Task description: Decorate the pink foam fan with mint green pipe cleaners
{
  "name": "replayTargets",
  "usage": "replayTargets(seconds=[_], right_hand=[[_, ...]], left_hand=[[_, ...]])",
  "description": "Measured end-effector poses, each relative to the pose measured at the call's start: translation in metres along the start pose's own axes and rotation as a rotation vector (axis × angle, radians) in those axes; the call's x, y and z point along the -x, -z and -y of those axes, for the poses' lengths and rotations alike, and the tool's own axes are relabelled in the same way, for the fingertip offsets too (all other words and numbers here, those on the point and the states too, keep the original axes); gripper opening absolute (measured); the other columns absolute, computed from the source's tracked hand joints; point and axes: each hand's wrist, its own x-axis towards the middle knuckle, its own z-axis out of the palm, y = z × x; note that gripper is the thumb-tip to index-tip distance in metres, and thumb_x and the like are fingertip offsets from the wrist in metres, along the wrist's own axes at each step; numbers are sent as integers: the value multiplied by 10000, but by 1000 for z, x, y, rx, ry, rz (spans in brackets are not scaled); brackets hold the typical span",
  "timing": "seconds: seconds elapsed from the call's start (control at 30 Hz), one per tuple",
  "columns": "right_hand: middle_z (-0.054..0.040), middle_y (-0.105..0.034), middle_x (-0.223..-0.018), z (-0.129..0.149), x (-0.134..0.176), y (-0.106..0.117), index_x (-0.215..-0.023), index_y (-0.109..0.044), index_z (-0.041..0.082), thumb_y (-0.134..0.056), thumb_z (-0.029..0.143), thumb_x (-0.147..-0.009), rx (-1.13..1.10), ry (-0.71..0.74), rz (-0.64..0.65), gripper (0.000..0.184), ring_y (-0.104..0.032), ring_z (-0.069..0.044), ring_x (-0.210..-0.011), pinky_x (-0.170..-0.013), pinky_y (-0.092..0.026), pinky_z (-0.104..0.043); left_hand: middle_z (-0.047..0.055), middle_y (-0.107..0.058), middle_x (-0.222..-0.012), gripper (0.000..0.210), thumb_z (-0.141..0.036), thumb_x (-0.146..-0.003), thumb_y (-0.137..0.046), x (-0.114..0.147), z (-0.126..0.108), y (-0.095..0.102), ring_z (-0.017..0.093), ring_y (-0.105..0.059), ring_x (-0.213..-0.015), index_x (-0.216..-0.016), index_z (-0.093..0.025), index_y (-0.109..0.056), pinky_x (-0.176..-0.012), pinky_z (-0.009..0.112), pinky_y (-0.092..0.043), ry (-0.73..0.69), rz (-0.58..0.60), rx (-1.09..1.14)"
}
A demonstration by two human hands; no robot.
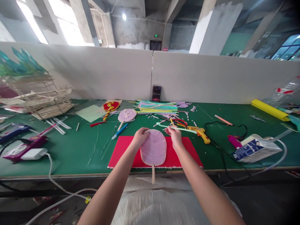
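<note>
A lilac hand fan (153,148) with a pale rim lies on a red board (189,153), its handle pointing toward me over the table edge. My left hand (141,136) is closed on the fan's upper left edge, thumb on its face. Just off the fan's upper right side, my right hand (174,134) pinches a mint-green pipe cleaner (186,129). That stem runs roughly level, with a small curled or bent tip at its left end. Behind the right hand are red-handled pliers (181,122), partly covered, and a yellow glue gun (200,133).
Farther back lie a bundle of coloured pipe cleaners (158,107), a smaller lilac fan (127,115) and a red-and-yellow fan (110,107). A blue pen (120,131) is left of the board. A power strip (25,148) sits left; a carton (256,149) and cables sit right.
</note>
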Motion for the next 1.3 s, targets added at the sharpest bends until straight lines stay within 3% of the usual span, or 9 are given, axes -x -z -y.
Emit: replayTargets(seconds=[0.1,0.27,0.5,0.67,0.87,1.1,1.3], right_hand=[[6,-654,-660,2,1,0,-742,-576,203,-682,388,-643,-97,4,-36,236,-618,-146,-619,-618,-489,-283],[7,-639,-683,2,7,-4,-729,-613,199,-713,422,-613,-36,64,38,270,-598,-168,-681,-649,-461,-292],[-3,-632,-723,9,12,-4,-758,-609,211,-683,459,-649,24,159,91,281,-588,-182,-737,-694,-456,-309],[-37,-640,-886,6,10,-2,-782,-631,210,-645,449,-698,158,261,135,254,-578,-201,-892,-777,-452,-324],[-66,-632,-962,-5,7,-2,-766,-628,210,-594,471,-743,317,345,263,264,-569,-215,-944,-753,-469,-323],[-53,-637,-922,-3,8,-1,-796,-621,211,-588,490,-745,315,322,250,286,-578,-208,-884,-731,-467,-313],[-42,-639,-866,7,13,-2,-812,-613,207,-578,471,-758,264,341,111,271,-573,-191,-803,-688,-456,-297]], left_hand=[[66,-677,-812,257,-268,-649,-643,-8,4,-6,173,-598,-703,-876,-152,-671,-645,269,-447,39,21,222],[65,-686,-859,367,-364,-633,-679,-2,6,-9,163,-600,-729,-931,-149,-671,-671,258,-453,72,15,463],[2,-642,-667,302,-344,-678,-651,7,-1,-7,118,-542,-590,-925,-171,-661,-521,198,-388,18,-69,299],[26,-681,-774,291,-335,-674,-659,5,-2,-7,137,-582,-686,-906,-161,-682,-586,203,-424,-7,-63,286],[79,-700,-806,454,-512,-702,-612,5,-6,-10,181,-618,-729,-909,-116,-689,-624,245,-456,76,-41,425],[73,-702,-885,438,-426,-637,-702,8,-10,-9,182,-623,-773,-964,-135,-678,-676,252,-468,29,22,385],[76,-693,-952,492,-354,-570,-755,7,-8,-9,194,-627,-813,-1006,-144,-661,-694,262,-490,-17,63,365]])
